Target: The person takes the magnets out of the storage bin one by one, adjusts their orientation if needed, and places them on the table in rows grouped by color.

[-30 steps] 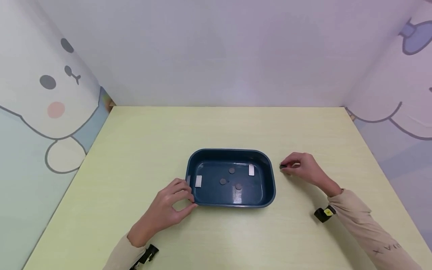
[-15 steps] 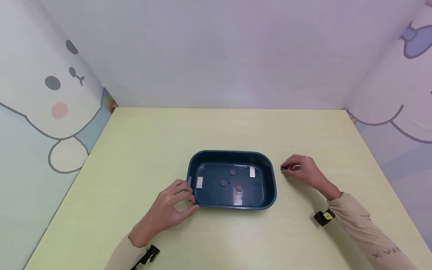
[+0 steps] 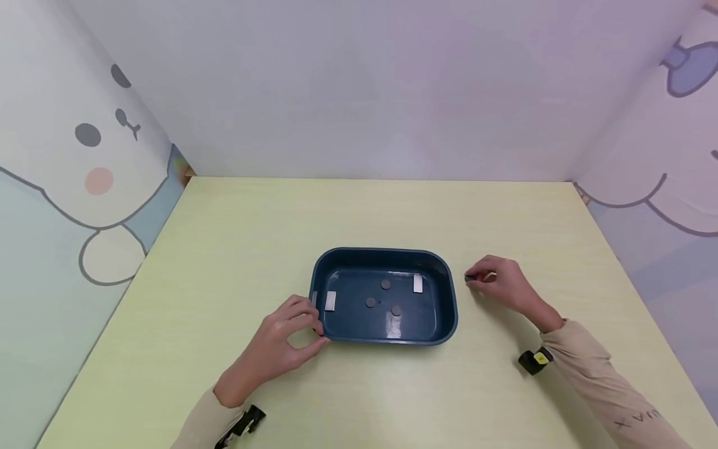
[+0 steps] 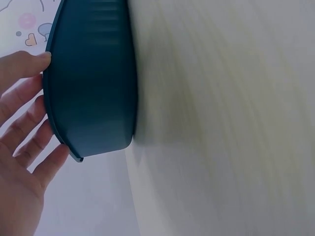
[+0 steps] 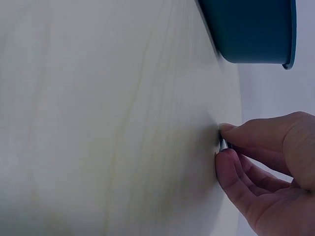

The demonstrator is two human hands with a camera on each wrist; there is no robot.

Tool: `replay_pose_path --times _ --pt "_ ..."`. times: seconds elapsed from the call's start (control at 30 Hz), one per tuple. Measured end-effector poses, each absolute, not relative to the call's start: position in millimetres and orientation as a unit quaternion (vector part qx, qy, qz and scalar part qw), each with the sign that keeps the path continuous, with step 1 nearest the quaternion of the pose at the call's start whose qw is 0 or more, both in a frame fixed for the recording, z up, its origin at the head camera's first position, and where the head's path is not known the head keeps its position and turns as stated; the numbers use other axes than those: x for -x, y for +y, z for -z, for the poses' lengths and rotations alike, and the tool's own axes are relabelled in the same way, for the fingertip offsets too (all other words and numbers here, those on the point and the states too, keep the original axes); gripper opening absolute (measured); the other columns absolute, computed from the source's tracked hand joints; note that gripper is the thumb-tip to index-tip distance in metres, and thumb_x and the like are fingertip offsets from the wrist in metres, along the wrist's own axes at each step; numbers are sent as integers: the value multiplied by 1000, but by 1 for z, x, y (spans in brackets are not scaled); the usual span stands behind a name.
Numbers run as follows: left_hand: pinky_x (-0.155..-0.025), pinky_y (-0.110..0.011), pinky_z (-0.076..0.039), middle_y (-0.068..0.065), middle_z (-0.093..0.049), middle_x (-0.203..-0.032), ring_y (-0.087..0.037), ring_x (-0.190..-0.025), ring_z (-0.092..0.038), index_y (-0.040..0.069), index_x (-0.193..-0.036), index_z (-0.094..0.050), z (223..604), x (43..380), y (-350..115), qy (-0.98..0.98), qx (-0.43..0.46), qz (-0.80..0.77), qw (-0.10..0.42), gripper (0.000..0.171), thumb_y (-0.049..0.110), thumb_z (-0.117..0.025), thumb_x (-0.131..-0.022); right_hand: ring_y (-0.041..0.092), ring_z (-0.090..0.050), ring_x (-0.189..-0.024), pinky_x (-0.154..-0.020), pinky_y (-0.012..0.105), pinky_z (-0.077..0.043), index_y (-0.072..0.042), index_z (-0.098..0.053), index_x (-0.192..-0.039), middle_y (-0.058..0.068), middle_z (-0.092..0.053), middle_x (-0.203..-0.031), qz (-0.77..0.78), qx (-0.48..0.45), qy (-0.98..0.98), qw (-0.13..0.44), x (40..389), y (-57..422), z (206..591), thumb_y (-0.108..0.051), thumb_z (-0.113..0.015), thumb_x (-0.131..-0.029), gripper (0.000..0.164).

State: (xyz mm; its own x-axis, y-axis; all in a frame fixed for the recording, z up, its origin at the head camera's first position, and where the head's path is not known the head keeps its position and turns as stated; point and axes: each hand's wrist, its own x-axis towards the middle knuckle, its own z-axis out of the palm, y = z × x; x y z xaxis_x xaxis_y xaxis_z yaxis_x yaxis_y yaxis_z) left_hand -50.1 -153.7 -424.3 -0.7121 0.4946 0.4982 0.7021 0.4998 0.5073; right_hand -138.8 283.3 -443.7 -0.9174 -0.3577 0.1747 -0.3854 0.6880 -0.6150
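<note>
A dark blue plastic basin (image 3: pixel 387 342) sits on the pale wooden table. My left hand (image 3: pixel 280 340) holds its front left corner, thumb and fingertips along the rim; the left wrist view shows these fingers spread along the basin's edge (image 4: pixel 91 93). To the right of the basin, my right hand (image 3: pixel 502 284) pinches a small dark piece (image 3: pixel 469 277) between thumb and fingers, close over the table. In the right wrist view the small piece (image 5: pixel 224 144) has a pale, shiny side and is mostly covered by the fingertips. I cannot tell what it is.
Inside the basin are two small white rectangles (image 3: pixel 417 283) and three small round grey discs (image 3: pixel 370 302). Walls with cartoon animal drawings (image 3: pixel 98 181) stand left and right of the table (image 3: pixel 252 224), with a plain pale wall (image 3: pixel 370 87) behind.
Both hands keep nearly the same place and hold. The whole view shifts slightly with the head; the basin stays put on the table.
</note>
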Motion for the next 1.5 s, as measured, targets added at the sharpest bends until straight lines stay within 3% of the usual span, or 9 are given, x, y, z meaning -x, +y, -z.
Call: replay_pose_path --times 0.87,1.5 --pt "-83 -18 -44 9 -58 -89 -12 -95 -51 20 -77 -65 422 48 -154 -855 348 357 142 14 24 -78 -77 16 -58 -72 -65 19 -50 -1 -71 -94 6 -66 -86 -358 -150 -921 18 131 284 431 -2 -74 -79 15" --pt "-82 -20 -45 9 -59 -89 -12 -95 -51 20 -77 -66 420 48 -153 -860 343 353 138 14 22 -80 -74 13 -61 -79 -70 21 -53 2 -67 -102 13 -66 -94 -471 -132 -871 -38 122 275 405 -10 -73 -83 24"
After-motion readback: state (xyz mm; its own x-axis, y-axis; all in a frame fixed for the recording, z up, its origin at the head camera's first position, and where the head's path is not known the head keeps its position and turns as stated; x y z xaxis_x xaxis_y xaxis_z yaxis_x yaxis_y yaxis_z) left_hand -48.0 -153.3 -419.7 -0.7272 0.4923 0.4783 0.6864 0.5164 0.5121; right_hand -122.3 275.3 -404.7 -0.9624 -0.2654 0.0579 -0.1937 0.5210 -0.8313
